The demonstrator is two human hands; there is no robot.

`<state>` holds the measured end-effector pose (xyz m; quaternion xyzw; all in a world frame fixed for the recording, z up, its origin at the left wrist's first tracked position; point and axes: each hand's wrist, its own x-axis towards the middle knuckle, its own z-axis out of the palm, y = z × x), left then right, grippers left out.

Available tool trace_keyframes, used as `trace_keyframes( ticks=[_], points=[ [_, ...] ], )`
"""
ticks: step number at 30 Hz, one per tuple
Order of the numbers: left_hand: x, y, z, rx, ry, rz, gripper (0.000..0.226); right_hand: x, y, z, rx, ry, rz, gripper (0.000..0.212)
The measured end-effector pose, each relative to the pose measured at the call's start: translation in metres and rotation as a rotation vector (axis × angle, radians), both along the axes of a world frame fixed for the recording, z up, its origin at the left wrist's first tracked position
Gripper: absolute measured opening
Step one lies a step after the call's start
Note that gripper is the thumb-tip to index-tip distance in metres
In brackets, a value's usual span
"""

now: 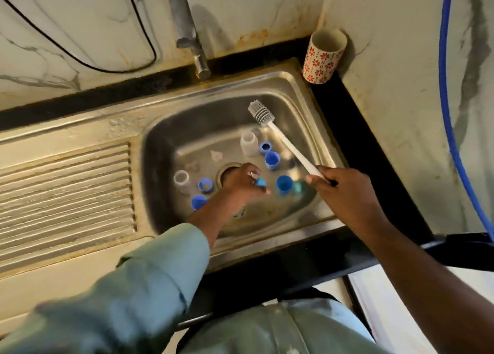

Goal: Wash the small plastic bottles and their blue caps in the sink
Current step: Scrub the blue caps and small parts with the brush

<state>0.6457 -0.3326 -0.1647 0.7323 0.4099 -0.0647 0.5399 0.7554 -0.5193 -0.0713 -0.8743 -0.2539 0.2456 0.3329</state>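
In the steel sink [299,107] lie two small clear plastic bottles, one at the left [182,180] and one farther back [249,142]. Several blue caps are scattered around the drain: near the left bottle [205,185], lower left [198,202], at the back [265,147], [272,160], and by the right side [284,184]. My left hand [244,184] is low over the drain and pinches a small blue cap [259,182]. My right hand [344,193] grips the handle of a white bottle brush [280,137], its bristle head raised toward the sink's back right.
A metal tap [192,41] stands at the back wall above the sink. The ribbed draining board [66,190] lies to the left. A flowered cup [323,57] sits in the back right corner. A blue hose [446,107] hangs along the right wall.
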Motion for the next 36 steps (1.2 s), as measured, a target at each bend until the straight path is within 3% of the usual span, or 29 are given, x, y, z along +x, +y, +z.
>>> trace_keyframes(
  ticks=[5, 8, 12, 14, 17, 20, 23, 27, 33, 36],
  points=[
    [0.035, -0.025, -0.062, 0.521, 0.432, -0.644, 0.067, 0.019, -0.005, -0.013, 0.017, 0.040, -0.019, 0.024],
    [0.043, -0.034, -0.077, 0.587, 0.518, -0.759, 0.071, 0.026, -0.006, -0.014, 0.023, 0.047, -0.003, 0.022],
    [0.056, -0.015, -0.073, 0.592, 0.559, -0.665, 0.030, 0.045, -0.005, -0.023, 0.036, 0.084, -0.007, 0.026],
    [0.070, 0.011, -0.053, 0.530, 0.562, -0.569, 0.030, 0.051, -0.003, -0.027, 0.049, 0.076, -0.021, 0.032],
    [0.103, 0.039, -0.029, 0.591, 0.366, -0.339, 0.013, 0.055, 0.004, -0.034, 0.038, 0.102, -0.042, 0.034],
    [0.143, 0.039, -0.022, 0.634, 0.311, -0.350, 0.023, 0.056, 0.013, -0.040, 0.013, 0.141, -0.029, 0.027],
    [0.169, 0.034, -0.034, 0.659, 0.392, -0.441, 0.028, 0.061, 0.019, -0.043, 0.014, 0.165, -0.060, 0.014],
    [0.183, 0.037, -0.057, 0.662, 0.457, -0.463, 0.027, 0.066, 0.018, -0.044, 0.037, 0.201, -0.098, 0.013],
    [0.194, 0.050, -0.086, 0.416, 0.414, -0.310, 0.027, 0.063, 0.014, -0.054, -0.006, 0.232, -0.083, 0.018],
    [0.200, 0.048, -0.074, 0.357, 0.312, -0.220, 0.022, 0.062, 0.012, -0.050, 0.020, 0.226, -0.091, 0.018]
  ],
)
